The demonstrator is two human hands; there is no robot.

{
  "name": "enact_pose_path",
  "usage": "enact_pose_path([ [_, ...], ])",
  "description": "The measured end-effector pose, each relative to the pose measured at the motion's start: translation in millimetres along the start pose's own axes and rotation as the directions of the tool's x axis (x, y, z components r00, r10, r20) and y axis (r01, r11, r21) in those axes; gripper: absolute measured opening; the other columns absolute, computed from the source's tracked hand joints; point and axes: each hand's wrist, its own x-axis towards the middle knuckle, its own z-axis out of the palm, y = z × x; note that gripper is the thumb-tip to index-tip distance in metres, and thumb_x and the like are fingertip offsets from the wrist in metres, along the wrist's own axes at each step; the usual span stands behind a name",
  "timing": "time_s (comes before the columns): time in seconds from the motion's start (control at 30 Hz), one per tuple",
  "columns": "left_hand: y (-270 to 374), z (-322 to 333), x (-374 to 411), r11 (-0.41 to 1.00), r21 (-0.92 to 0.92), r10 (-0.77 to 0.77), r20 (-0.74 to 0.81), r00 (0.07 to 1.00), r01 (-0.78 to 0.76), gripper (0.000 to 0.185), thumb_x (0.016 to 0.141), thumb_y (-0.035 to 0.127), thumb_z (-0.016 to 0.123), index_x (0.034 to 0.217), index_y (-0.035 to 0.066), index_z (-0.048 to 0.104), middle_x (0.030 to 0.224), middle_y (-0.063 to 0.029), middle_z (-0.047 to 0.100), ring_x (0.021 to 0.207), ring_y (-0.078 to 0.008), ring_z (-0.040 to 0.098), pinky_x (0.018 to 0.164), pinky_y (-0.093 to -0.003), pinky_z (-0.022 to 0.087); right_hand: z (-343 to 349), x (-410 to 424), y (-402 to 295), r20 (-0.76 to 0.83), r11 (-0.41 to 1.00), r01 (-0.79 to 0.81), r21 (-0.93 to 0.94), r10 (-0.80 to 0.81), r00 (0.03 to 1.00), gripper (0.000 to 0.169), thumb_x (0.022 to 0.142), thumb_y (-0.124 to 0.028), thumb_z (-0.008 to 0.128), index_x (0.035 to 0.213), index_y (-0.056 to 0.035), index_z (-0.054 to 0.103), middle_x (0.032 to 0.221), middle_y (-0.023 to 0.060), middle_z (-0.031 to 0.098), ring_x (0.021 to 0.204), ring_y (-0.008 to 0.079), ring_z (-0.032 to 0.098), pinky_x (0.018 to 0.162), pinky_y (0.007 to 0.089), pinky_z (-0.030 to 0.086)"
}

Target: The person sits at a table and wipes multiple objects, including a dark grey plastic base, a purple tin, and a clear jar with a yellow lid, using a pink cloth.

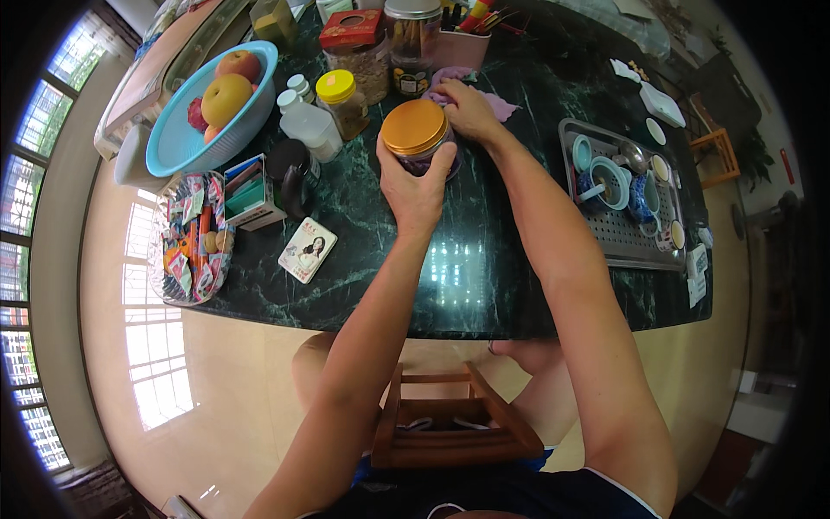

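My left hand is wrapped around a clear jar with a gold-coloured screw lid and dark contents. The jar is upright; its base is hidden behind my fingers. Just behind it and to the right, my right hand grips a crumpled purple cloth on the dark green marble table. Part of that cloth is covered by the hand.
Left of the jar stand a yellow-lidded jar, a white plastic bottle and a blue fruit basket. A perforated metal tray with cups lies on the right. A wooden chair back stands between my legs.
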Motion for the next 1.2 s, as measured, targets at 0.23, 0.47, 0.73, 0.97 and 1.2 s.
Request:
enact_pose_path([
  [0.23, -1.4, -14.6, 10.5, 0.989, -0.148, -0.012, -0.124, 0.992, -0.007, 0.087, 0.079, 0.040, 0.085, 0.141, -0.005, 0.044, 0.126, -0.0218, 0.064, 0.115, -0.0325, 0.063, 0.102, -0.0399, 0.047, -7.6, -63.3, -53.0, 0.048, 0.905, 0.081, 0.418, -0.112, 0.993, 0.030, 0.079, 0.002, 0.053, 0.101, -0.0029, 0.072, 0.105, 0.0134, 0.074, 0.099, 0.0314, 0.070, 0.087, 0.0368, 0.053],
  [0.47, -10.1, -20.4, 15.1, 0.991, -0.079, 0.095, -0.168, 0.981, -0.109, 0.083, 0.083, 0.053, 0.081, 0.134, -0.005, 0.050, 0.121, -0.0194, 0.066, 0.111, -0.0293, 0.064, 0.099, -0.0391, 0.047, -58.5, -193.1, -115.4, 0.077, 0.967, 0.209, 0.143, -0.222, 0.972, 0.018, 0.072, 0.004, 0.056, 0.086, -0.0034, 0.065, 0.107, 0.0123, 0.068, 0.106, 0.0332, 0.062, 0.091, 0.0417, 0.049],
  [0.73, -1.7, -13.1, -0.4, 0.992, -0.107, 0.068, -0.009, 0.998, -0.069, 0.087, 0.076, 0.045, 0.090, 0.138, -0.001, 0.051, 0.126, -0.0149, 0.066, 0.115, -0.0239, 0.063, 0.101, -0.0361, 0.048, -92.7, -282.5, -104.7, -0.067, 0.921, -0.103, -0.376, 0.084, 0.994, 0.052, 0.084, -0.009, 0.057, 0.133, 0.0076, 0.049, 0.141, 0.0320, 0.047, 0.134, 0.0501, 0.043, 0.115, 0.0535, 0.034],
  [0.97, -18.8, -9.2, 3.7, 0.978, -0.030, 0.205, 0.002, 0.979, -0.205, 0.088, 0.073, 0.042, 0.091, 0.139, -0.001, 0.051, 0.129, -0.0171, 0.063, 0.117, -0.0280, 0.062, 0.102, -0.0387, 0.048, -57.5, -184.7, -57.6, -0.053, 0.857, -0.179, -0.483, 0.176, 0.983, 0.073, 0.098, -0.042, 0.054, 0.147, 0.0096, 0.040, 0.153, 0.0388, 0.035, 0.146, 0.0524, 0.030, 0.121, 0.0537, 0.023],
  [1.2, 3.9, -10.1, 4.1, 0.965, -0.221, 0.133, -0.043, 0.990, -0.139, 0.079, 0.076, 0.019, 0.090, 0.139, -0.003, 0.047, 0.127, -0.0123, 0.061, 0.115, -0.0203, 0.060, 0.101, -0.0338, 0.047, -13.6, -114.7, -52.7, -0.155, 0.933, 0.307, -0.188, -0.337, 0.929, 0.031, 0.081, -0.007, 0.062, 0.112, -0.0035, 0.064, 0.117, 0.0177, 0.065, 0.116, 0.0372, 0.059, 0.099, 0.0444, 0.048],
])
